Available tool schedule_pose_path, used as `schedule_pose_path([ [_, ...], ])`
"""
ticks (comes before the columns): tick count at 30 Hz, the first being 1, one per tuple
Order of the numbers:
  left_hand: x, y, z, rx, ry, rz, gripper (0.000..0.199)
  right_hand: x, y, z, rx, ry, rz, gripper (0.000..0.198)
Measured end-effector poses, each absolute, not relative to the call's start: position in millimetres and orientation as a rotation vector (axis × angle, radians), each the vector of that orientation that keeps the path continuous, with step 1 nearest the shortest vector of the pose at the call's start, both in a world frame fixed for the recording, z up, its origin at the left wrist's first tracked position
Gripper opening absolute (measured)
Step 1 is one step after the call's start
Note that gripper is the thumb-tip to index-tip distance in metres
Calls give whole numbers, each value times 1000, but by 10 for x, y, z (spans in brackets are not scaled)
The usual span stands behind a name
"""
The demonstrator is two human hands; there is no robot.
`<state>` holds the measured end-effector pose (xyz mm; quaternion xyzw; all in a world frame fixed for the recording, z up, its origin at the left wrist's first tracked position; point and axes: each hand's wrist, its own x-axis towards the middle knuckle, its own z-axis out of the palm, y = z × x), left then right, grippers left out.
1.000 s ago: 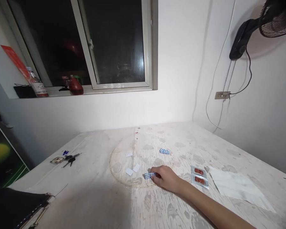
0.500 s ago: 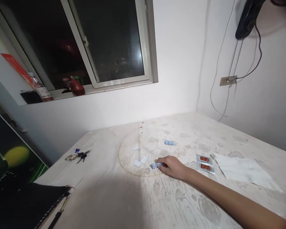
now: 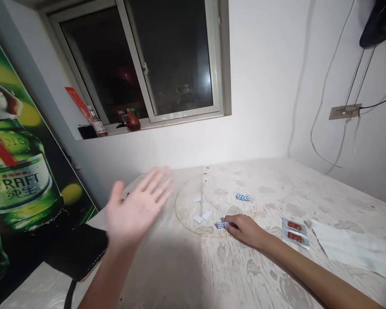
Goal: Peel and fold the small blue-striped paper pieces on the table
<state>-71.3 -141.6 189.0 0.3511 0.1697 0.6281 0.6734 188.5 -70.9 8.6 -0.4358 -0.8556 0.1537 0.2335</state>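
My left hand [image 3: 135,210] is raised over the left side of the table, palm showing and fingers spread, with nothing in it. My right hand [image 3: 244,229] rests on the table, its fingers closed on the end of a small blue-and-white packet [image 3: 221,225]. A similar blue-and-white packet [image 3: 242,197] lies farther back. Left of the right hand are small white cards: two close together, a front card [image 3: 198,219] and its neighbour [image 3: 206,215], and one farther back [image 3: 197,199]. The right fingertips are partly hidden.
A double sachet with red contents [image 3: 294,231] and a white cloth [image 3: 354,249] lie at the right. A black bag [image 3: 73,251] sits at the left edge. Bottles, including a clear one [image 3: 98,124], stand on the window sill. A cable hangs near the wall socket [image 3: 345,111].
My left hand has come into view, raised and spread, now covering the keys on the table. The view has turned left. My right hand stays on the blue-and-white packet.
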Motion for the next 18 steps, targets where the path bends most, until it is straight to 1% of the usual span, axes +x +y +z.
schedule_pose_path([
  [2, -635, -1382, 1844, 856, 333, 1350, 72, 1887, -726, 107, -1190, -2359, 425, 22],
  [3, -593, -1357, 1818, 890, 316, 1317, 77, 1889, -731, 115, -1185, -2362, 426, 22],
  [5, -512, -1313, 1778, 933, 308, 1281, 80, 1892, -734, 122, -1179, -2369, 428, 22],
  [10, -303, -1254, 1773, 995, 318, 1232, 77, 1897, -726, 117, -1191, -2371, 421, 22],
  [18, 121, -1126, 1730, 1075, 269, 1253, 62, 1888, -721, 90, -1176, -2368, 418, 20],
])
